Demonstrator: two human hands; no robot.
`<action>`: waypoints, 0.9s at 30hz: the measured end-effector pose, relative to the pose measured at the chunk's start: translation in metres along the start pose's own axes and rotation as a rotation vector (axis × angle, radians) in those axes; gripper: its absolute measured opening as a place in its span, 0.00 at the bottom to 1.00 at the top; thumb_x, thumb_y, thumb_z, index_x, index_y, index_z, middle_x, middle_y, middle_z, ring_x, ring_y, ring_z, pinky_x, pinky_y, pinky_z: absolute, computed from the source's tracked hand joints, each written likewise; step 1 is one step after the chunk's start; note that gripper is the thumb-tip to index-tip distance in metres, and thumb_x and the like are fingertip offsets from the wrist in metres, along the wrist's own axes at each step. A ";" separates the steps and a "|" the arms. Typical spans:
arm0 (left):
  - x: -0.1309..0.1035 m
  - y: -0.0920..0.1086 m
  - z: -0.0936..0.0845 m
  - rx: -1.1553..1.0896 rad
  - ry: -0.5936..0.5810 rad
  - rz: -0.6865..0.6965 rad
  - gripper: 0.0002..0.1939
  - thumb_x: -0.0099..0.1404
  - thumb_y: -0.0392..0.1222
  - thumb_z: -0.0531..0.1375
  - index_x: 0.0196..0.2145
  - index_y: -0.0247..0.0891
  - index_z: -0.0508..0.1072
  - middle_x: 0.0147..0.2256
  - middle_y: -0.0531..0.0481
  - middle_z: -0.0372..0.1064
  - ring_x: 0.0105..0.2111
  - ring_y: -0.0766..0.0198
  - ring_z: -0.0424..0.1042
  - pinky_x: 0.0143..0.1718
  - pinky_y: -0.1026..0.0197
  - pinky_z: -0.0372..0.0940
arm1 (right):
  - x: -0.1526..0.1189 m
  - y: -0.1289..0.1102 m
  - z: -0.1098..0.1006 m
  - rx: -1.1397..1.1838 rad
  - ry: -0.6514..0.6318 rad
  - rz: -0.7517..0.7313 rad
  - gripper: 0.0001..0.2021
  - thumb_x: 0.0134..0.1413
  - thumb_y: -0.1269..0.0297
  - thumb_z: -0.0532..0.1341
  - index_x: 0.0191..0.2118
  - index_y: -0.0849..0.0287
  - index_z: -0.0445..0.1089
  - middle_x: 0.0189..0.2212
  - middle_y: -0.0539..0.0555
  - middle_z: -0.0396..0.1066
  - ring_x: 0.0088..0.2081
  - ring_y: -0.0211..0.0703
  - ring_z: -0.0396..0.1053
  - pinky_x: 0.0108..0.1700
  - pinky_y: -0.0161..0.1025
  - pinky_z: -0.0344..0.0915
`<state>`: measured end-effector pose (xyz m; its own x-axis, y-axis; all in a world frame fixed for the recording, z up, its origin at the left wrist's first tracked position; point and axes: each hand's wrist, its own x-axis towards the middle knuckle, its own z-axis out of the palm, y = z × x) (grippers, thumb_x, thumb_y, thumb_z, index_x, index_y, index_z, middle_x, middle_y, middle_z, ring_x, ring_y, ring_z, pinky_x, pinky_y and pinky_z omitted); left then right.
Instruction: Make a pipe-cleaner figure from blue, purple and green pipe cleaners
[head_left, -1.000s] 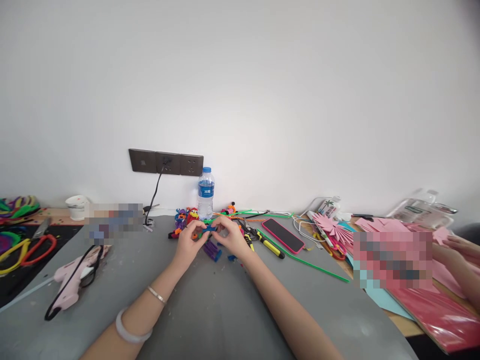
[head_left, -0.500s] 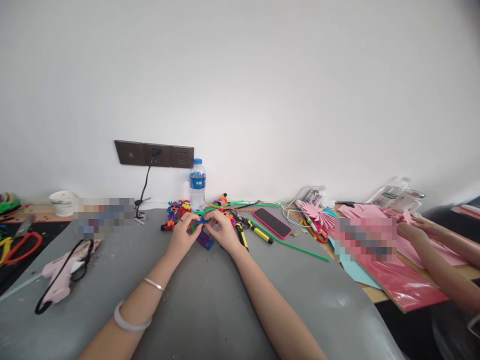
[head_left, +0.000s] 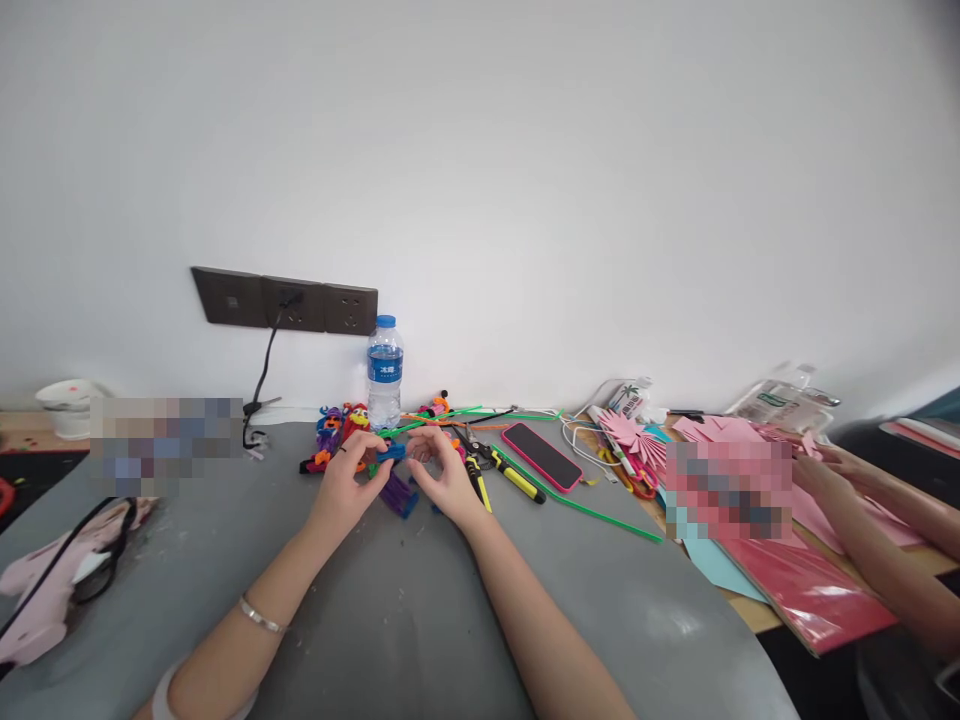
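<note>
Plain white wall rises behind a counter covered in a smooth grey mat, marked with pale flecks. Over the mat's far middle, the left hand and the right hand meet, and both sets of fingers pinch a short fuzzy blue pipe cleaner between them, thumb and forefinger closed on each end. Just under it, on the mat, lies a purple bundle of the same fuzzy wire, ribbed in shape. A clear plastic water bottle with a blue label stands upright just behind the hands, near small bright figures of twisted wire. Yellow-handled pliers and a glossy black phone in a pink case lie just right of the right hand, a long thin green stem beside them. A pink glue gun lies at far left. Sheets of pink and red paper lie at right, where another person's forearm rests.
</note>
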<state>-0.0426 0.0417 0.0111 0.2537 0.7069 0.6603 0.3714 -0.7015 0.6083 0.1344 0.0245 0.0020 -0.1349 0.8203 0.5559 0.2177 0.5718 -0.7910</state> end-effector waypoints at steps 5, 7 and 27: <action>-0.003 0.001 0.003 -0.136 0.000 -0.168 0.10 0.61 0.39 0.59 0.41 0.41 0.65 0.34 0.51 0.69 0.32 0.64 0.71 0.36 0.62 0.68 | 0.000 -0.004 0.003 -0.055 -0.027 -0.011 0.14 0.57 0.65 0.60 0.49 0.56 0.66 0.40 0.54 0.70 0.35 0.41 0.67 0.39 0.39 0.65; -0.004 0.000 0.004 -0.188 -0.002 -0.213 0.13 0.60 0.39 0.60 0.43 0.41 0.65 0.36 0.51 0.69 0.33 0.63 0.72 0.38 0.61 0.68 | 0.000 -0.005 0.004 -0.075 -0.024 -0.017 0.12 0.57 0.64 0.60 0.48 0.56 0.67 0.41 0.54 0.71 0.34 0.41 0.67 0.39 0.39 0.65; -0.003 -0.002 0.012 -0.564 0.025 -0.465 0.14 0.57 0.45 0.64 0.40 0.38 0.74 0.42 0.44 0.77 0.45 0.54 0.76 0.47 0.52 0.71 | 0.000 0.002 0.002 0.102 0.026 0.107 0.17 0.58 0.60 0.61 0.52 0.56 0.64 0.32 0.52 0.71 0.34 0.41 0.69 0.39 0.40 0.66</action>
<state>-0.0330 0.0421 0.0032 0.1586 0.9455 0.2844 -0.0820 -0.2745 0.9581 0.1331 0.0254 0.0000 -0.0904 0.8769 0.4721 0.1303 0.4804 -0.8673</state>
